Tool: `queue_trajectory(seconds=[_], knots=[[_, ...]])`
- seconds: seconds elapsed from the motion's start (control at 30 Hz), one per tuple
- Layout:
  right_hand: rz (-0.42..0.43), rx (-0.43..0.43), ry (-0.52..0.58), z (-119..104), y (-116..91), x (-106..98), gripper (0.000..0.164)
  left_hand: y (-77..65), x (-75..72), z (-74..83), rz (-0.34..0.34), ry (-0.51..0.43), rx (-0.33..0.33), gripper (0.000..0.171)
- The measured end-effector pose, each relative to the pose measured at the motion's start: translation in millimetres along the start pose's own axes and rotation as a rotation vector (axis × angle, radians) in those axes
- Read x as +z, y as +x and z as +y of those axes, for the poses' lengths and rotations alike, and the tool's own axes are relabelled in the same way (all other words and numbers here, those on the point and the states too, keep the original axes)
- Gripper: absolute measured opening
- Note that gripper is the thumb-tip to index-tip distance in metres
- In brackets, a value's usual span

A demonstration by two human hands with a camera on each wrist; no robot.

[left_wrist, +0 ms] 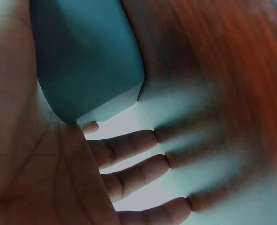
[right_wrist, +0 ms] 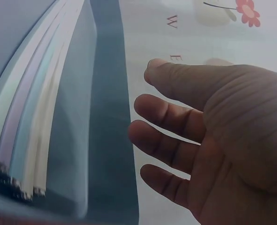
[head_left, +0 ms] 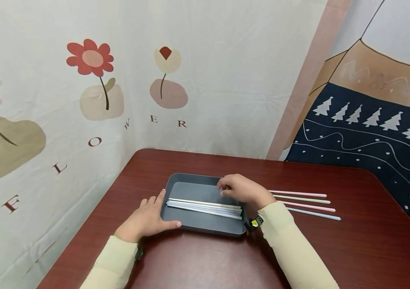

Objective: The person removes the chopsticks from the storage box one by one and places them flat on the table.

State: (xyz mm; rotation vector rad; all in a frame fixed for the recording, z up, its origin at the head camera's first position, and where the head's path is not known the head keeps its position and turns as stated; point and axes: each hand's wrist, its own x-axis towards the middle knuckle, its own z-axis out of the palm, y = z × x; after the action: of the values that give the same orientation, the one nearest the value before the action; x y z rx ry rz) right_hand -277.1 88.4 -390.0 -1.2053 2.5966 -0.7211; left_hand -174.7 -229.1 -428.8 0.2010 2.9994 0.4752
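Observation:
A grey rectangular tray (head_left: 208, 231) lies on the table with several thin pastel sticks (head_left: 205, 209) side by side in it. Against the tray's left end rests my left hand (head_left: 147, 218), fingers extended and thumb at the near rim. In the left wrist view the tray's corner (left_wrist: 91, 61) meets the palm, and the fingertips point down at the table. My right hand (head_left: 242, 189) is over the tray's far right part, its fingers loosely bent. Nothing is between those fingers in the right wrist view, where the sticks (right_wrist: 33, 103) lie to the left, apart from the hand (right_wrist: 232, 136).
Several more pastel sticks, among them a pink stick (head_left: 313, 207), lie spaced out on the table right of the tray, partly behind my right forearm. The reddish-brown table (head_left: 197, 265) meets a printed cloth (head_left: 226, 100) at its back edge. A dark blue patterned cloth (head_left: 364, 140) hangs at right.

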Motion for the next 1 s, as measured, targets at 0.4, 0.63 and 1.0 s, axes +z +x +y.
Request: queue_trajectory(seconds=[0.4, 0.63, 1.0], knots=[[-0.058, -0.034, -0.009, -5.8, 22.1, 12.7, 0.013, 0.6, -0.5, 0.8, 0.000, 0.000, -0.001, 0.130], [-0.128, -0.014, 0.013, -5.6, 34.2, 20.8, 0.015, 1.3, -0.6, 1.4, -0.010, -0.002, -0.012, 0.132], [-0.177, 0.044, 0.054, -1.9, 42.2, 35.0, 0.015, 0.0, -0.9, 2.4, -0.014, -0.003, -0.016, 0.132]])
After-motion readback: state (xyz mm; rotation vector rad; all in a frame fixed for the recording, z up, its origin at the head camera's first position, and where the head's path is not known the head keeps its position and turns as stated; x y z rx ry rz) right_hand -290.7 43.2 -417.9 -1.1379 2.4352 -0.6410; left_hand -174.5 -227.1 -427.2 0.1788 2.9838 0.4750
